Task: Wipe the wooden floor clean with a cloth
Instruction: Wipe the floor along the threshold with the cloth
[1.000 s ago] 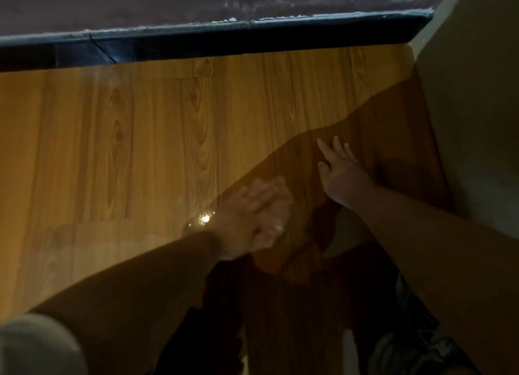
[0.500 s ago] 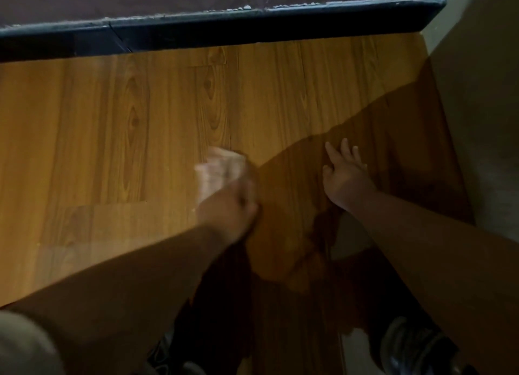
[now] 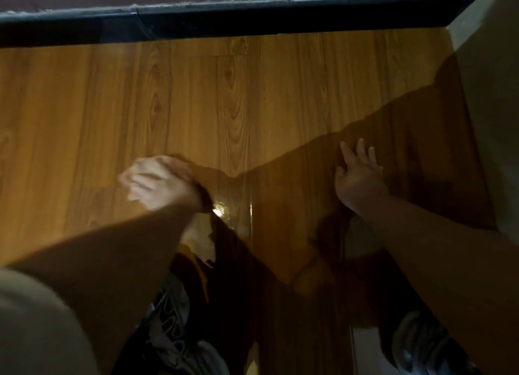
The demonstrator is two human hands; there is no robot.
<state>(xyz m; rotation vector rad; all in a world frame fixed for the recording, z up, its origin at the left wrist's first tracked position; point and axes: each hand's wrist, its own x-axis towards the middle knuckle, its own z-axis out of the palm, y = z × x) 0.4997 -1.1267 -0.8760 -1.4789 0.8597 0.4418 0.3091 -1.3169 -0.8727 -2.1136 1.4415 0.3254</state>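
Note:
The wooden floor [image 3: 224, 94] with its brown grain fills the view, the right half in shadow. My left hand [image 3: 165, 186] is blurred and curls round a small pale cloth [image 3: 133, 178], pressing it on the floor left of centre. Only a pale edge of the cloth shows past the fingers. My right hand [image 3: 356, 181] lies flat on the shaded boards to the right, fingers straight and spread, holding nothing.
A dark skirting strip [image 3: 224, 21] runs along the far edge of the floor. A pale wall [image 3: 494, 122] closes the right side. My knees in patterned cloth [image 3: 174, 335] sit at the bottom, and a bright glint [image 3: 220, 210] shows by my left wrist.
My left hand with the cloth has swept from near the right hand out to the left across the boards. The right hand stays planted in place.

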